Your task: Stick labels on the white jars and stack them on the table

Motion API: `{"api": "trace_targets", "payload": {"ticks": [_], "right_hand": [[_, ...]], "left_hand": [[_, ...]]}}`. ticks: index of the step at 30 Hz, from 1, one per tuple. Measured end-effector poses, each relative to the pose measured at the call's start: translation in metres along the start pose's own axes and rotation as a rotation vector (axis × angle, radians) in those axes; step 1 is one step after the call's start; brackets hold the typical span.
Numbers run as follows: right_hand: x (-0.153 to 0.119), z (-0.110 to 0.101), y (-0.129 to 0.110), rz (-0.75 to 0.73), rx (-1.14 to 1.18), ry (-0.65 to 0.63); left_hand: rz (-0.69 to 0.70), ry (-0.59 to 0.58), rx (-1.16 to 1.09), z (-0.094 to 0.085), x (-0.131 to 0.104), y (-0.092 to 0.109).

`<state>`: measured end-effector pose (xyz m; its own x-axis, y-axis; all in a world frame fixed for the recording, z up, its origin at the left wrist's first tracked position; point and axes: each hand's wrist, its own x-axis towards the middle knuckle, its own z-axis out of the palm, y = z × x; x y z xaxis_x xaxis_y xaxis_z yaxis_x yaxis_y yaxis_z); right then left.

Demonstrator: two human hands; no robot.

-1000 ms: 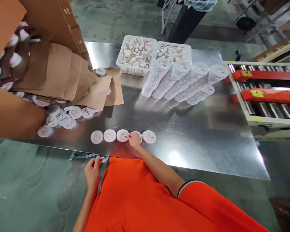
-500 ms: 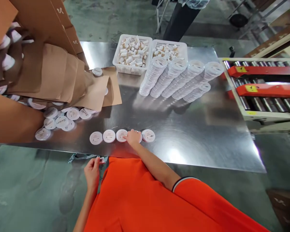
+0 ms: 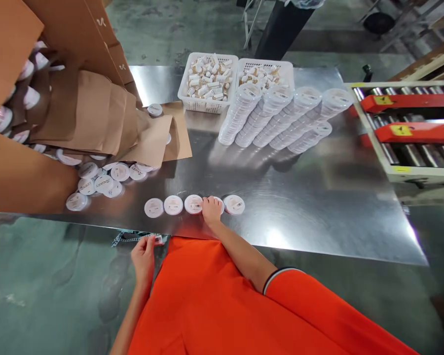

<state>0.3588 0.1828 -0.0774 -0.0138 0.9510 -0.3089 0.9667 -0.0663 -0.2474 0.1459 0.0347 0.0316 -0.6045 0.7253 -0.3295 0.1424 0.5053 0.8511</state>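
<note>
Several round white lids or discs with printed tops lie in a row along the near table edge, among them a left-end disc (image 3: 154,208), a middle disc (image 3: 193,204) and a right-end disc (image 3: 234,204). My right hand (image 3: 211,211) rests palm down on the disc between the last two, covering most of it, its fingers lying on top. Below the table edge, my left hand (image 3: 144,254) is closed in a pinch on a small red and white label (image 3: 158,239). A patterned strip (image 3: 128,237) hangs beside it, partly under the table edge.
On the left, a cardboard box (image 3: 25,177) spills brown sheets and a pile of discs (image 3: 103,184) onto the metal table (image 3: 303,197). Farther back stand two white baskets (image 3: 203,104) of small white-capped bottles and leaning stacks of clear round containers (image 3: 270,116). A roller conveyor (image 3: 410,130) adjoins the right.
My right hand has shifted right, off the middle disc and onto the disc beside it. My left hand keeps its pinch. The whole view has shifted slightly.
</note>
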Motion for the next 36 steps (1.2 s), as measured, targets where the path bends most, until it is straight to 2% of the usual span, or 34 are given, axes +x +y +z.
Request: {"api": "trace_targets", "payload": {"ticks": [2, 3, 5, 8, 9, 11, 16, 18, 23, 29, 32, 34, 36], "right_hand": [[-0.01, -0.01, -0.013, 0.013, 0.173, 0.025], [-0.018, -0.017, -0.023, -0.025, 0.302, 0.01], [-0.039, -0.029, -0.047, -0.2, 0.623, -0.125], [-0.073, -0.043, -0.085, -0.449, 1.034, -0.434], [-0.082, -0.047, -0.096, -0.469, 1.112, -0.469], [-0.093, -0.054, -0.109, -0.45, 1.189, -0.456], [-0.097, -0.062, -0.112, -0.343, 1.239, -0.403], [-0.096, -0.061, -0.111, -0.279, 1.278, -0.399], [-0.096, -0.052, -0.118, -0.234, 1.329, -0.413], [-0.098, -0.04, -0.129, -0.211, 1.281, -0.306], [-0.084, -0.032, -0.12, -0.211, 1.137, -0.143], [-0.066, -0.026, -0.106, -0.153, 0.991, -0.001], [-0.044, -0.019, -0.09, -0.07, 0.821, 0.052]], "left_hand": [[0.036, 0.026, 0.0, -0.001, 0.001, 0.007], [0.056, 0.038, 0.003, 0.0, 0.002, 0.011], [0.094, 0.051, 0.009, 0.002, 0.004, 0.016], [0.123, 0.015, -0.008, 0.005, 0.008, 0.021], [0.125, -0.006, -0.025, 0.005, 0.009, 0.022], [0.128, -0.065, -0.091, 0.005, 0.011, 0.022], [0.157, -0.297, -0.21, -0.004, 0.016, 0.019], [0.168, -0.326, -0.176, -0.006, 0.017, 0.017], [0.187, -0.244, -0.095, -0.01, 0.023, 0.011], [0.242, -0.234, 0.035, -0.013, 0.031, 0.006], [0.241, -0.227, 0.113, -0.016, 0.037, 0.001], [0.238, -0.208, 0.147, -0.021, 0.043, -0.003], [0.221, -0.171, 0.156, -0.028, 0.05, -0.006]]}}
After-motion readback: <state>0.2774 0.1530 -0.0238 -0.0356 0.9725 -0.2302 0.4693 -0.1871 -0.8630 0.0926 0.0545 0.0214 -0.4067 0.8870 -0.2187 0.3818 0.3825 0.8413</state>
